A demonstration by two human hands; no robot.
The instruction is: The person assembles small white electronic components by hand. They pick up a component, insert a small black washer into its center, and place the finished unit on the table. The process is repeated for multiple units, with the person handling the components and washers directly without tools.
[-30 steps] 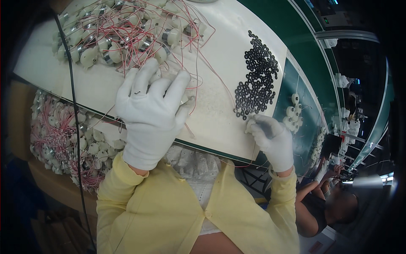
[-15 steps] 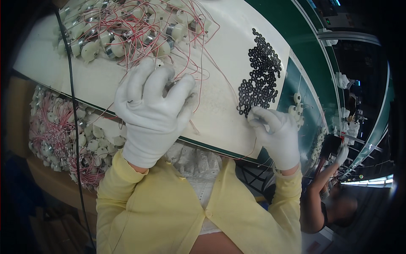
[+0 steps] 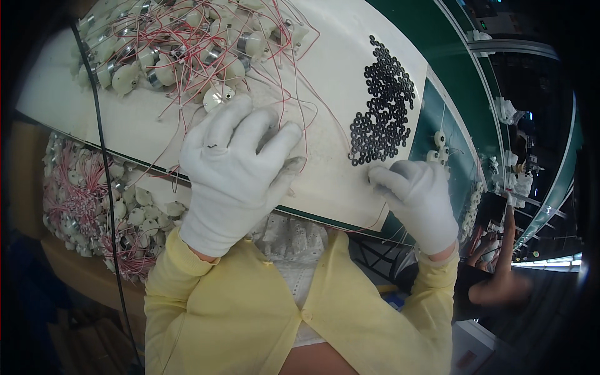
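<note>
My left hand [image 3: 240,165], in a white glove, is closed over the near part of the white worktop. Beyond its fingertips shows the pale round end of a small motor [image 3: 217,97], which it seems to hold; the fingers hide the rest. A red wire curves out beside the hand. My right hand [image 3: 417,197], also gloved, is pinched beside the near end of a patch of small black rings [image 3: 381,106]. Whatever lies between its thumb and forefinger is hidden. The rings lie spread in one layer at the right of the worktop.
A heap of wired small motors [image 3: 169,56] lies at the far left. More fill a cardboard box [image 3: 31,187] below the worktop edge. A black cable [image 3: 103,125] hangs down the left. White round parts [image 3: 439,150] stand on the right; a co-worker's arm [image 3: 505,244] is beyond.
My left hand has shifted slightly right, and more of the motor's pale end shows past its fingers. My right hand has drawn a little away from the black rings. The co-worker's arm has moved.
</note>
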